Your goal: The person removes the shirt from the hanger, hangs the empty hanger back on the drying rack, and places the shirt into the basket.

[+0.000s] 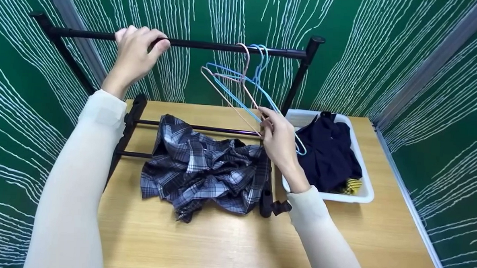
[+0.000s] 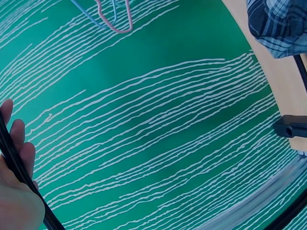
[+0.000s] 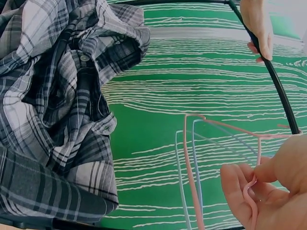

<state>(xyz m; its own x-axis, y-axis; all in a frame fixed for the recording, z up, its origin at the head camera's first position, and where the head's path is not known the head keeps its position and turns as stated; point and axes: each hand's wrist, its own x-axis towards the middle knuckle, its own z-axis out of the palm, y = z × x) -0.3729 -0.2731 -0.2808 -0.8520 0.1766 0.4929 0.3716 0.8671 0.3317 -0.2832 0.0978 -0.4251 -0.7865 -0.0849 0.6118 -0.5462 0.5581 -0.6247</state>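
Observation:
My left hand holds the black top rail of a clothes rack, its fingers over the bar. In the left wrist view, fingers and palm lie on either side of that rail. A pink hanger hangs from the rail, and my right hand pinches its lower corner between thumb and fingers. Two blue hangers hang close beside it, partly behind the right hand. Below, a crumpled black, grey and white plaid garment lies over the rack's lower bars; a button shows in the right wrist view.
To the right stands a white plastic basket holding a dark navy garment and a yellow checked cloth. The rack's right foot rests on the wooden table. Green, white-streaked panels surround the table.

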